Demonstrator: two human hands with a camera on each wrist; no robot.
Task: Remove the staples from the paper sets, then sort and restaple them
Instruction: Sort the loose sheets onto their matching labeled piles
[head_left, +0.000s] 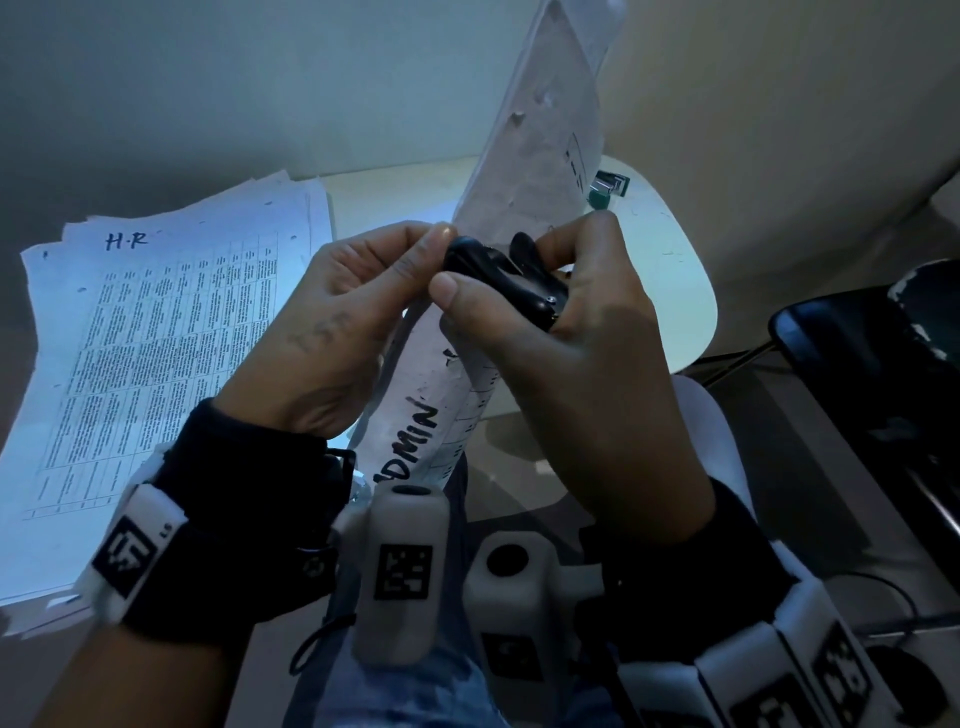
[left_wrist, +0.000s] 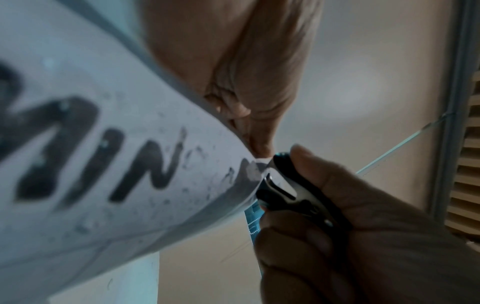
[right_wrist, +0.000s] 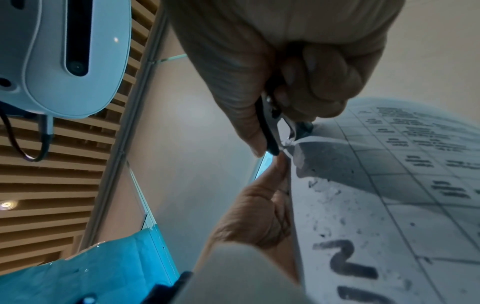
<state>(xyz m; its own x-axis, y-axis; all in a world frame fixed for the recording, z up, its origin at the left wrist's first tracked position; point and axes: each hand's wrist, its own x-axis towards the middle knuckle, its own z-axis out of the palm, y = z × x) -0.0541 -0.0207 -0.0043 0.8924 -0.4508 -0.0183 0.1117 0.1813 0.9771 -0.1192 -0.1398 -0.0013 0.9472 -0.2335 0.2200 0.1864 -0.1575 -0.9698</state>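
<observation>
I hold a paper set marked ADMIN (head_left: 524, 171) up in front of me, bent over my hands. My left hand (head_left: 363, 301) pinches its corner (left_wrist: 249, 162) between thumb and fingers. My right hand (head_left: 566, 312) grips a black staple remover (head_left: 504, 275), and its metal claws (left_wrist: 278, 185) bite at that same corner (right_wrist: 293, 144). Whether a staple sits between the claws is too blurred to tell. A second stack marked H.R (head_left: 156, 364) lies flat on the table to the left. A green stapler (head_left: 608, 187) sits at the table's far edge, partly behind the raised paper.
The small white table (head_left: 685, 291) has a rounded right edge. A dark object (head_left: 872, 353) stands to the right of it. Both wrists carry white camera mounts with black tags (head_left: 405, 566). A wall rises close behind the table.
</observation>
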